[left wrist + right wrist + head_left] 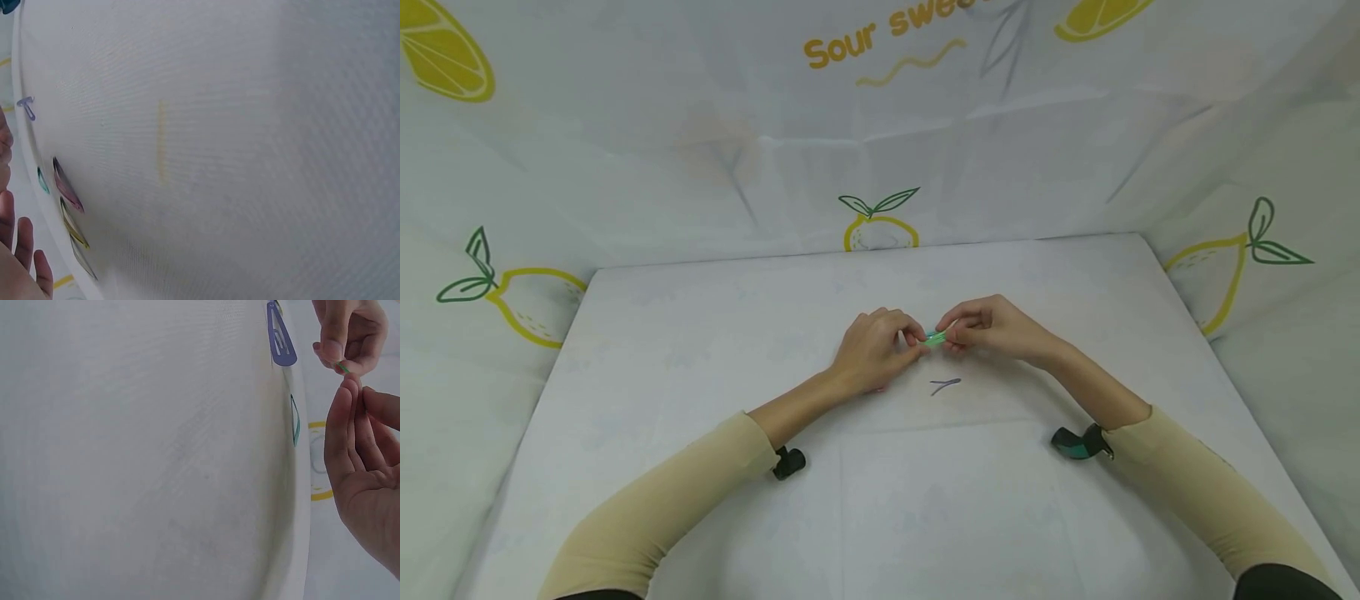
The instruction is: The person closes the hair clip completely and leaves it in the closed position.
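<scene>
Above the table's middle, both hands pinch one small bright green snap hair clip (935, 339) between them. The left hand (872, 346) has its end with thumb and forefinger, while the right hand (1003, 329) grips the opposite end. Their fingers cover most of the clip, leaving only a green sliver in the right wrist view. Just nearer the person, a purple snap hair clip (945, 384) lies with its two arms spread apart. A teal hair clip (295, 420) rests by the hands in the right wrist view.
In the left wrist view, a pinkish clip (67, 186), a yellow clip (74, 224) and a pale clip (82, 256) lie in a row on the white table (925, 517). A white lemon-print curtain (715, 167) stands behind the table and along its sides.
</scene>
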A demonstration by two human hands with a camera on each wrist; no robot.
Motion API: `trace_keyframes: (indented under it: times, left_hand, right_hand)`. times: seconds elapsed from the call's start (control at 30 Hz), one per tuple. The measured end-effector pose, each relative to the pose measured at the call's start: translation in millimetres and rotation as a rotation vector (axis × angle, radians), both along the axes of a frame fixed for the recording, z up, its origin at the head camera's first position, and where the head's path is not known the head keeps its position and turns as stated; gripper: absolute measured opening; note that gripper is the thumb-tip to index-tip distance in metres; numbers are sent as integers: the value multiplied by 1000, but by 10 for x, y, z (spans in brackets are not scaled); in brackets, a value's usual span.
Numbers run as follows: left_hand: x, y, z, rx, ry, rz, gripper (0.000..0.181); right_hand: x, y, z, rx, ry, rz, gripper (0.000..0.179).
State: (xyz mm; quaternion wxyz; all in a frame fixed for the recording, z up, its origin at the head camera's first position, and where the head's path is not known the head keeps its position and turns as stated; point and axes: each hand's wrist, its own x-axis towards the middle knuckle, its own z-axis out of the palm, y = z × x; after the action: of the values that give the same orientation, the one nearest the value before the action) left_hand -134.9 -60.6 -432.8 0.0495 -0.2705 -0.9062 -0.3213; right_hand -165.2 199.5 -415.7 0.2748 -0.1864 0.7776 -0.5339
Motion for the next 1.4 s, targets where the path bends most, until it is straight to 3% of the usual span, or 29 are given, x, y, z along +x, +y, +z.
trace_keyframes:
  times: [0.17, 0.4, 0.83, 1.4]
  left_hand:
    - [-5, -5, 4, -8, -2, -1, 15]
    - [-1, -20, -2, -6, -16, 9, 14]
    - [1, -34, -16, -17, -42, 5, 14]
    - [6, -15, -51, -98, -129, 12, 9]
  right_hand:
    - [10, -7, 10, -9, -14, 6, 23]
    - [15, -16, 21, 74, 26, -3, 25]
    - [4, 16, 18, 114, 74, 4, 24]
    - [-38, 31, -37, 167, 152, 94, 17]
